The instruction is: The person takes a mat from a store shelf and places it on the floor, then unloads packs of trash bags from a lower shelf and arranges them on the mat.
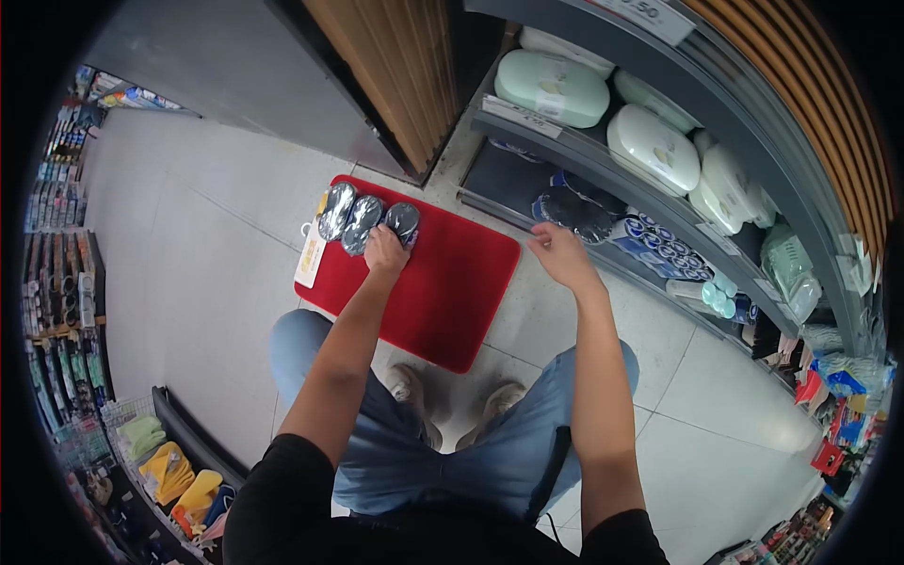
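Gently, I'd steady the rightmost black pack (403, 218) near the far edge of the red mat (452, 282); my left hand (386, 251) touches it, clamped or not I can't tell; my right hand (563, 255) is empty, fingers loosely apart.

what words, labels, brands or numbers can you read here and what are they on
".50", end of a number, on the top price label
Lower price label: too blurred
White tag on the red mat: too blurred
Dark wrapped bundles, shelf goods: too small or blurred

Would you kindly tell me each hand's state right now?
Left hand: on a plastic-wrapped black pack; grip unclear.
Right hand: loosely open, holding nothing visible.
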{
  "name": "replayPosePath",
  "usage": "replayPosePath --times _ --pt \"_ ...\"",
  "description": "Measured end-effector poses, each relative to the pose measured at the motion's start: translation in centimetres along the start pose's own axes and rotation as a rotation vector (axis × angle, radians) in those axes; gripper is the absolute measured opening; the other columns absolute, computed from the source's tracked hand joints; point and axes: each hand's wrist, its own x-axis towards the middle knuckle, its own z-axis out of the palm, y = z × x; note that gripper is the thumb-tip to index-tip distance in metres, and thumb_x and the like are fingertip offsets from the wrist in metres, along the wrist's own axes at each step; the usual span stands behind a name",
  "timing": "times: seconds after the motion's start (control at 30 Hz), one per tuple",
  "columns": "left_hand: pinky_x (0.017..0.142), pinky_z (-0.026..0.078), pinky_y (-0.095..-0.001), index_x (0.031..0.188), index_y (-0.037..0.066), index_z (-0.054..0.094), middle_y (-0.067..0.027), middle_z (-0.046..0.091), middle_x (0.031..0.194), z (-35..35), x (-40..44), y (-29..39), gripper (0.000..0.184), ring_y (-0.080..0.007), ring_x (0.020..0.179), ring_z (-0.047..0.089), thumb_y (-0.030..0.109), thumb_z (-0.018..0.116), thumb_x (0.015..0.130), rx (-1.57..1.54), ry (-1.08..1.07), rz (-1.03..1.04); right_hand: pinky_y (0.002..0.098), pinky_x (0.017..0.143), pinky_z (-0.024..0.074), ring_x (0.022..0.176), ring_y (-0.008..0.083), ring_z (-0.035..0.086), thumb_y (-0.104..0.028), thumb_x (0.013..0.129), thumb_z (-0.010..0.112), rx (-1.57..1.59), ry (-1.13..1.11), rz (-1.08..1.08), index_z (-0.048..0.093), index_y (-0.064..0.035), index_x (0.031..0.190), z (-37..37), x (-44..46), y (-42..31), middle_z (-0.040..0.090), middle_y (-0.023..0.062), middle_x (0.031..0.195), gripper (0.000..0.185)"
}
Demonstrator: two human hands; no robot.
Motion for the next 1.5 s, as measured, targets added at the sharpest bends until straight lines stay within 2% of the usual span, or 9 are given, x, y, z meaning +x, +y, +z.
replayPosePath --times 0.27,0.37,0.53,0.67,0.87,1.17,1.27,1.47,1.5 --pt "0.090 0.056 -0.0348 0.122 -0.004 0.056 -0.0150 0.056 0.121 -0.5 0.7 1.0 0.078 -0.0288 0.110 0.064 0.054 0.080 0.074 0.234 -0.061 0.037 0.0476 0.083 0.0542 0.091 0.0406 0.068 -0.023 0.085 0.066 -0.157 0.394 0.229 0.070 -0.0030 0.089 -3.1 1.9 3.6 0.071 0.0216 0.096 0.021" --pt "0.092 0.054 -0.0380 0.124 0.001 0.057 -0.0126 0.056 0.120 -1.6 0.9 2.0 0.071 -0.0274 0.115 0.060 0.050 0.079 0.077 0.223 -0.097 0.049 0.0472 0.089 0.0531 0.098 0.0419 0.067 -0.024 0.085 0.065 -0.197 0.446 0.363 0.068 0.0031 0.099 -4.6 0.9 4.5 0.069 0.0272 0.103 0.031" --pt "0.090 0.049 -0.0463 0.123 0.000 0.054 -0.0195 0.056 0.119 -6.9 -1.3 11.7 0.055 -0.0394 0.108 0.057 0.025 0.077 0.080 -0.191 0.290 0.469 0.0459 0.096 0.0499 0.112 0.0430 0.063 -0.026 0.085 0.064 -0.157 0.298 0.497 0.064 0.0073 0.108 -5.0 1.3 5.9 0.066 0.0308 0.114 0.041" --pt "0.094 0.046 -0.0474 0.119 0.000 0.058 -0.0223 0.057 0.121 -10.0 -0.5 19.1 0.049 -0.0418 0.108 0.057 0.020 0.075 0.078 -0.377 0.714 0.726 0.0456 0.098 0.0490 0.114 0.0429 0.062 -0.029 0.086 0.064 -0.152 0.254 0.524 0.064 0.0066 0.111 -5.3 1.0 4.2 0.065 0.0310 0.116 0.044" --pt "0.100 0.044 -0.0491 0.111 0.006 0.067 -0.0203 0.066 0.114 -11.7 7.3 22.3 0.037 -0.0388 0.117 0.056 0.029 0.069 0.082 -0.015 0.519 0.809 0.0459 0.098 0.0491 0.115 0.0410 0.062 -0.033 0.086 0.065 -0.155 0.337 0.481 0.062 0.0043 0.117 -5.2 -0.2 3.9 0.064 0.0293 0.119 0.048" --pt "0.100 0.045 -0.0494 0.122 0.006 0.064 -0.0196 0.062 0.126 -14.2 7.0 21.1 0.048 -0.0393 0.118 0.057 0.040 0.066 0.088 0.047 0.648 0.856 0.0454 0.098 0.0494 0.116 0.0395 0.062 -0.034 0.086 0.066 -0.096 0.290 0.442 0.063 0.0007 0.120 -6.3 -1.3 3.6 0.065 0.0265 0.121 0.049" --pt "0.101 0.044 -0.0493 0.123 0.007 0.063 -0.0188 0.061 0.129 -15.1 8.3 20.8 0.049 -0.0384 0.120 0.057 0.041 0.067 0.088 0.019 0.369 0.871 0.0450 0.098 0.0497 0.116 0.0387 0.062 -0.034 0.086 0.066 -0.113 0.277 0.419 0.063 -0.0005 0.123 -6.3 -1.5 3.6 0.066 0.0246 0.120 0.049" --pt "0.101 0.043 -0.0494 0.122 -0.004 0.059 -0.0265 0.060 0.123 -16.4 5.0 19.5 0.058 -0.0394 0.117 0.057 0.037 0.073 0.082 0.215 0.274 0.882 0.0441 0.098 0.0493 0.116 0.0372 0.062 -0.032 0.087 0.067 -0.048 0.327 0.347 0.062 -0.0015 0.126 -6.3 -1.8 3.6 0.067 0.0237 0.119 0.050" --pt "0.100 0.044 -0.0479 0.124 -0.006 0.054 -0.0279 0.059 0.121 -15.6 4.7 18.6 0.066 -0.0410 0.116 0.056 0.031 0.079 0.076 0.118 0.529 1.038 0.0439 0.099 0.0492 0.116 0.0371 0.062 -0.031 0.086 0.068 -0.025 0.325 0.323 0.062 -0.0014 0.126 -6.3 -2.0 3.6 0.067 0.0235 0.119 0.050"
